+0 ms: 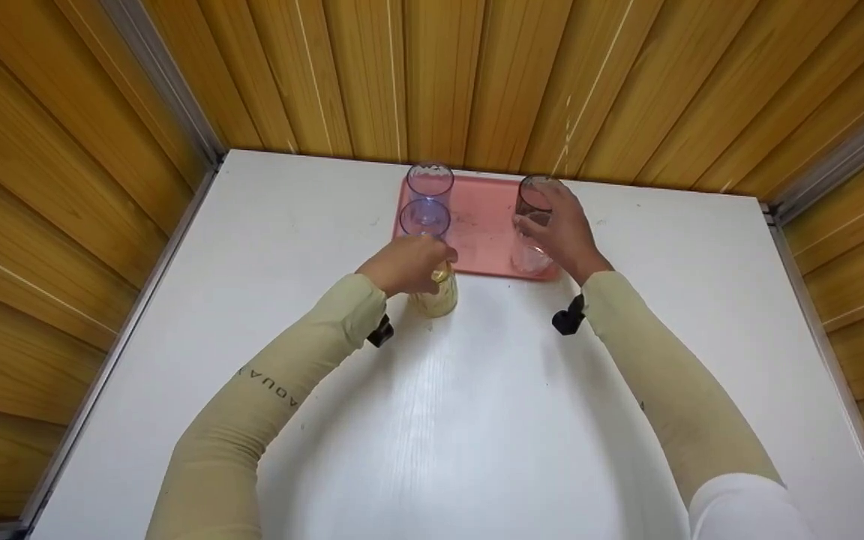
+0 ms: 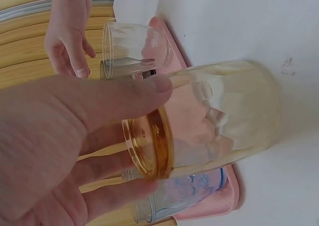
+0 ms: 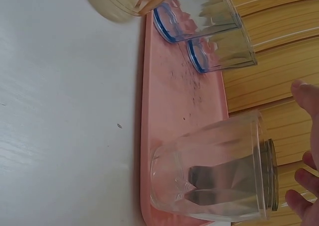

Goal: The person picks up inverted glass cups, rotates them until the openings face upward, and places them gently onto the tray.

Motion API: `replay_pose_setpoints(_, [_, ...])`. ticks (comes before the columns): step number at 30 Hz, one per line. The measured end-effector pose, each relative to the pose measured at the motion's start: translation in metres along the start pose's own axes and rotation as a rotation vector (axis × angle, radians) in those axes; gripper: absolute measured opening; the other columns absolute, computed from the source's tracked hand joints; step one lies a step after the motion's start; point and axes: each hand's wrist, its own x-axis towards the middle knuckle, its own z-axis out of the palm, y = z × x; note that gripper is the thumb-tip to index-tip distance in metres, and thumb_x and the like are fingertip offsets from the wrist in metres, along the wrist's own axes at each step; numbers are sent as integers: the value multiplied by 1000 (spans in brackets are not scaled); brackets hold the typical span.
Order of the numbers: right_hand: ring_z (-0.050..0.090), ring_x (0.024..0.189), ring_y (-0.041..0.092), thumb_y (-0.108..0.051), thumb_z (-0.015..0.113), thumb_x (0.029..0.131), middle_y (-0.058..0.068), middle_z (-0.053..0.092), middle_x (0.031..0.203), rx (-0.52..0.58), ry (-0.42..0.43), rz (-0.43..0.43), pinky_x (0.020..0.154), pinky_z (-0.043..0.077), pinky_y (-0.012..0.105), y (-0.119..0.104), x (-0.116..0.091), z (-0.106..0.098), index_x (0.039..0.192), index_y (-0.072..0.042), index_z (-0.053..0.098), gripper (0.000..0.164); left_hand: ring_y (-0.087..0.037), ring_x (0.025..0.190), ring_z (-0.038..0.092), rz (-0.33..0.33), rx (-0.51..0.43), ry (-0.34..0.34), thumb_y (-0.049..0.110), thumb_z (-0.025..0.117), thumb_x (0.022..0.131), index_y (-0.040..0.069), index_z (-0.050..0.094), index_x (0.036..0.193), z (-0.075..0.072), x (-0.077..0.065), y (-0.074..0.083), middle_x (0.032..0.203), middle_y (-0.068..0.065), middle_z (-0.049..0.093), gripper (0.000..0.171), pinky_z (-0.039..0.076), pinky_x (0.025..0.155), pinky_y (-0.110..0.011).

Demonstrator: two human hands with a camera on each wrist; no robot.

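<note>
My left hand [image 1: 408, 264] holds a yellow-tinted glass [image 2: 234, 116] by its amber rim, thumb on one side and fingers on the other. That glass is just off the front left edge of a pink tray [image 1: 486, 232]. My right hand [image 1: 571, 229] is over the tray's right side, beside a clear glass [image 3: 199, 171]. Its fingers are spread, and in the right wrist view they are apart from the glass rim. Behind the clear glass stands a dark grey glass [image 1: 528, 196], partly hidden by the right hand in the head view.
Two blue-tinted glasses, a nearer one [image 1: 424, 217] and a farther one [image 1: 430, 180], stand along the tray's left side. The tray lies on a white table [image 1: 432, 420], near its back edge. Wood-slat walls [image 1: 439, 75] enclose the back and sides.
</note>
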Motion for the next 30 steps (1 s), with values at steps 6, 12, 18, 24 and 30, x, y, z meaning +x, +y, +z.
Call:
replay_pose_setpoints(6, [35, 140, 25, -37, 71, 87, 5, 40, 147, -54, 4, 1, 116, 33, 46, -1, -3, 0, 142, -19, 45, 63, -21, 106, 66, 8, -25, 21, 9, 80, 78, 14, 64, 125, -3, -3, 2, 120, -4, 69, 50, 56, 92, -36])
replay_pose_setpoints(12, [33, 142, 25, -39, 70, 87, 4, 41, 147, -88, 3, -1, 117, 31, 46, -3, -6, -2, 142, -18, 46, 63, -21, 102, 66, 53, -9, 89, 11, 81, 75, 12, 67, 119, -4, -4, 0, 115, -5, 70, 46, 56, 90, -35])
replay_pose_setpoints(18, [36, 140, 24, -38, 70, 87, 6, 43, 145, -83, 6, -33, 117, 32, 45, -3, -10, -2, 141, -15, 48, 62, -22, 109, 65, 60, -2, 101, 14, 81, 77, 12, 66, 123, -5, -5, 1, 121, -6, 67, 49, 54, 94, -35])
replay_pose_setpoints(24, [40, 137, 20, -37, 71, 86, 4, 43, 145, -67, 4, -56, 114, 37, 41, -5, -17, 1, 142, -19, 47, 63, -22, 112, 64, 68, -19, 114, 14, 80, 78, 12, 64, 126, -5, -6, 2, 125, -7, 66, 51, 53, 97, -34])
replay_pose_setpoints(30, [39, 138, 24, -36, 72, 85, 7, 40, 149, -42, -2, -61, 112, 39, 43, -9, -20, 5, 146, -16, 42, 71, -24, 115, 63, 71, -30, 130, 15, 80, 79, 12, 62, 128, -6, -7, 1, 128, -7, 64, 53, 52, 99, -36])
